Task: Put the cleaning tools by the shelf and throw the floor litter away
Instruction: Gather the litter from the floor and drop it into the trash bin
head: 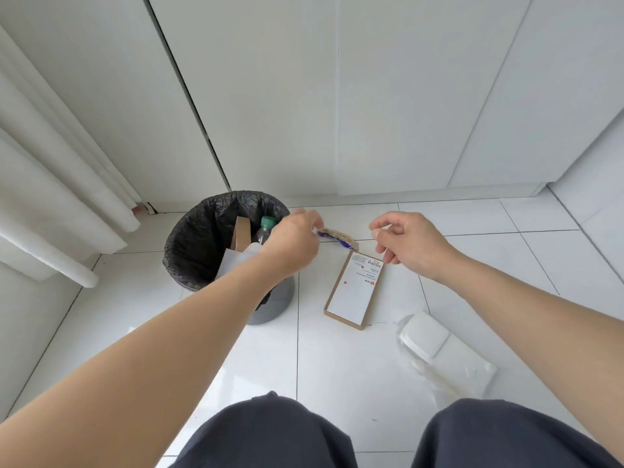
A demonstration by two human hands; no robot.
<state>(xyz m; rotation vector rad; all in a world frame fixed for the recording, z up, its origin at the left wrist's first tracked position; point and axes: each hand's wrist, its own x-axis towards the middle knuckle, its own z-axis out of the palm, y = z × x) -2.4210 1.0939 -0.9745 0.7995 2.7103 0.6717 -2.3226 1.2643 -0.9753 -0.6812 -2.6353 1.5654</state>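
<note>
White cabinet doors [337, 96] fill the back of the view, and a pale curtain [50, 163] hangs at the left. Below them lies the white tiled floor [337, 373], with the person's knees in dark trousers [270, 434] at the near edge.

A grey bin [275, 305] with a black liner [199, 238] stands on the floor left of centre. Inside it are a strip of brown card [241, 234], a sheet of white paper [233, 261] and a bottle with a green cap [266, 226].

A flat cardboard pack [354, 292] with a white label lies on the floor just right of the bin. A crumpled white plastic wrap [439, 346] lies nearer the right knee.

The left grip [290, 244], beside the bin's far right rim, is clenched on one end of a small blue-and-brown wrapper [337, 237], which sticks out to the right. Whether its far end touches the floor I cannot tell. The right grip [412, 244] hovers over the top of the cardboard pack, its fingers loosely curled and holding nothing.
</note>
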